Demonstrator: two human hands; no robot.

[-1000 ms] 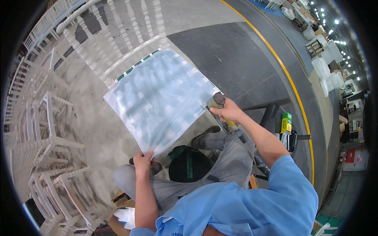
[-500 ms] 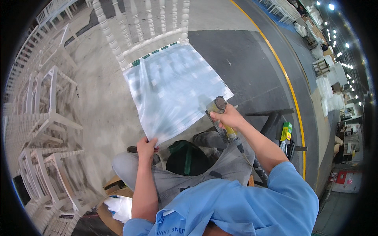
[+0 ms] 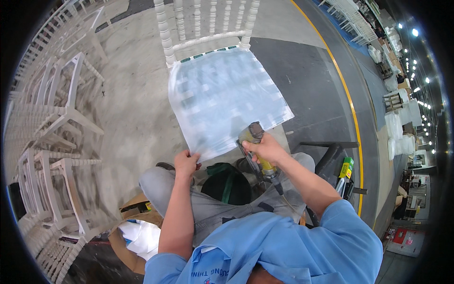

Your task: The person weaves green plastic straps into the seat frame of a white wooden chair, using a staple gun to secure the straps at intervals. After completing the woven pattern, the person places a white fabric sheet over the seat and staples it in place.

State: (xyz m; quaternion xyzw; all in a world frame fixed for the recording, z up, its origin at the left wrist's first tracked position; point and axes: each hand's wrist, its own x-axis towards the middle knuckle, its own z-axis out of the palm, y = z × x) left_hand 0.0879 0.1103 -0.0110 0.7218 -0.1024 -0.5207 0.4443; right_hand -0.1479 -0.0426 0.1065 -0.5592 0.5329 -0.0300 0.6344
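Note:
A white chair with turned spindles (image 3: 197, 21) stands in front of me, its seat covered by a thin whitish see-through sheet (image 3: 222, 90). Green strips (image 3: 208, 53) show along the seat's back edge. At the near left corner, my left hand (image 3: 186, 163) pinches the sheet's edge between thumb and fingers. My right hand (image 3: 267, 150) is wrapped round a yellow and black air staple gun (image 3: 257, 137) with a hose at its lower end. The gun's head is by the near edge of the seat, right of the middle; whether it touches is hidden.
Several white chair frames (image 3: 71, 113) stand close together on the left. An open cardboard box (image 3: 118, 236) with white material sits by my left leg. On my right are a dark stand (image 3: 328, 161) and a green and yellow box (image 3: 346, 166). A dark round thing (image 3: 227, 187) lies between my legs.
My right hand has brought the staple gun leftward along the seat's near edge, away from the right corner. The sheet's long crease on the left has flattened. The whole view has shifted somewhat.

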